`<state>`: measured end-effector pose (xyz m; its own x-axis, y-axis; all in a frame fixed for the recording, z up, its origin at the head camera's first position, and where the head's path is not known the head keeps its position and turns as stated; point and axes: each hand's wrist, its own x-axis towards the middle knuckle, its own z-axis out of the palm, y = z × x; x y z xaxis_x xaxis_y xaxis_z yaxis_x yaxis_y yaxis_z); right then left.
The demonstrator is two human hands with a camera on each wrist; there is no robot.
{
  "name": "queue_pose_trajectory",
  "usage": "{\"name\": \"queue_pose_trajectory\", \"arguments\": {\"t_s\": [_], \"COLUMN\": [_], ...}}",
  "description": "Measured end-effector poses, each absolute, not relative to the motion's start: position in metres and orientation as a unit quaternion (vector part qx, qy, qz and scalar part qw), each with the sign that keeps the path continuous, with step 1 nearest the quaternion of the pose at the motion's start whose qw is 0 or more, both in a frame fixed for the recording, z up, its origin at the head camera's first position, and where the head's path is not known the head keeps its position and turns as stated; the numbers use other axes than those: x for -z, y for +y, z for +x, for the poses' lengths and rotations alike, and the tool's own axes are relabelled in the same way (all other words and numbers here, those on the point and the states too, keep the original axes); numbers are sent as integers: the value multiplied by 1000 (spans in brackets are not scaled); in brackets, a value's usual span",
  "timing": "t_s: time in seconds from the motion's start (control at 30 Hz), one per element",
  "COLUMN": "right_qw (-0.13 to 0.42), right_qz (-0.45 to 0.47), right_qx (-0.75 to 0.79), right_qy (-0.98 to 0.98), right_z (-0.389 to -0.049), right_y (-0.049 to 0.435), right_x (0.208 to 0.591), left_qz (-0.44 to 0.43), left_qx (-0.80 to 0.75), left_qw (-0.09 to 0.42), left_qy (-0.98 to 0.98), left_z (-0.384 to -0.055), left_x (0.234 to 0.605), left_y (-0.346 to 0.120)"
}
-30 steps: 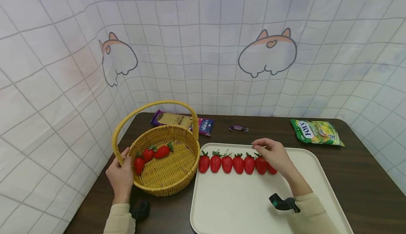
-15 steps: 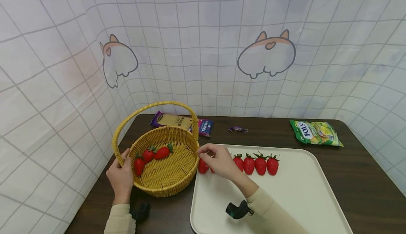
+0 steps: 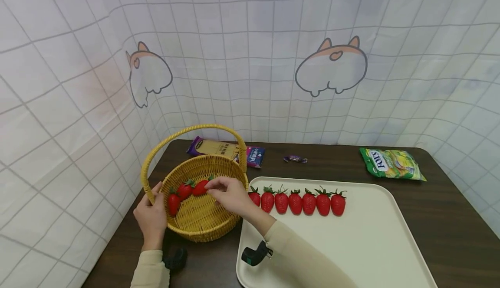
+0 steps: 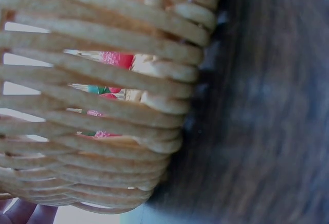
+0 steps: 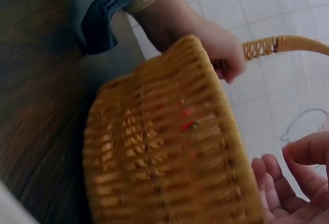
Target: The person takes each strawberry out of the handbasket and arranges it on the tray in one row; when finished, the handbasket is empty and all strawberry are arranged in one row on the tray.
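A yellow wicker basket (image 3: pixel 207 231) with a tall arched handle stands on the left of the table. My left hand (image 3: pixel 151 218) grips it where the handle meets the rim. Inside lie three red strawberries, one of them (image 3: pixel 173 204) by the left wall. My right hand (image 3: pixel 230 196) reaches over the basket, its fingertips overlapping the rightmost strawberry (image 3: pixel 199 188) in the head view. In the right wrist view the thumb and fingers of that hand (image 5: pixel 293 183) are apart, with nothing between them. Through the weave, the left wrist view shows bits of red strawberry (image 4: pixel 119 59).
A white tray (image 3: pixel 332 244) fills the centre right of the table, with a row of several strawberries (image 3: pixel 295 203) along its far side. Behind are purple snack packs (image 3: pixel 218 148), a small wrapped candy (image 3: pixel 295 159) and a green Fox's bag (image 3: pixel 392 164).
My right hand has left the right end of the strawberry row, crossed leftward over the tray and come in over the basket. My left hand keeps its grip on the basket.
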<state>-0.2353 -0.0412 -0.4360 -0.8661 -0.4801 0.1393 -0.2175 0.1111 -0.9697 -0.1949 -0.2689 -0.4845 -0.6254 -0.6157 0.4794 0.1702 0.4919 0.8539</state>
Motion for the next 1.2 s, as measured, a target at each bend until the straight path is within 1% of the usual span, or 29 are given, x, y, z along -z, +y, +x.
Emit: {"name": "queue_pose_trajectory", "arguments": {"t_s": [0.13,0.33,0.67,0.77,0.97,1.1,1.2], "right_qw": [138,171,181,191,187,214,219], "right_qz": [-226,-212,-238,-245,-277,-255,-244], "right_qx": [612,564,516,507,472,490,489], "right_qy": [745,780,803,804,816,805,808], "right_z": [-238,-247,-249,-252,-259,-263,-264], "right_y": [-60,-82,-111,-115,-118,-121,-125], "right_x": [433,434,441,442,442,443,446], "left_qz": [141,137,133,131,133,135,133], "left_qx": [486,497,492,491,498,500,501], "left_qw": [409,399,394,392,391,392,389], "left_qy": [-759,-758,-765,-767,-763,-761,-762], "left_z": [-196,-198,-194,-194,-194,-195,-194], "left_x": [483,485,483,482,483,484,484], "left_y": [-268,-261,-268,-269,-268,-269,-271]}}
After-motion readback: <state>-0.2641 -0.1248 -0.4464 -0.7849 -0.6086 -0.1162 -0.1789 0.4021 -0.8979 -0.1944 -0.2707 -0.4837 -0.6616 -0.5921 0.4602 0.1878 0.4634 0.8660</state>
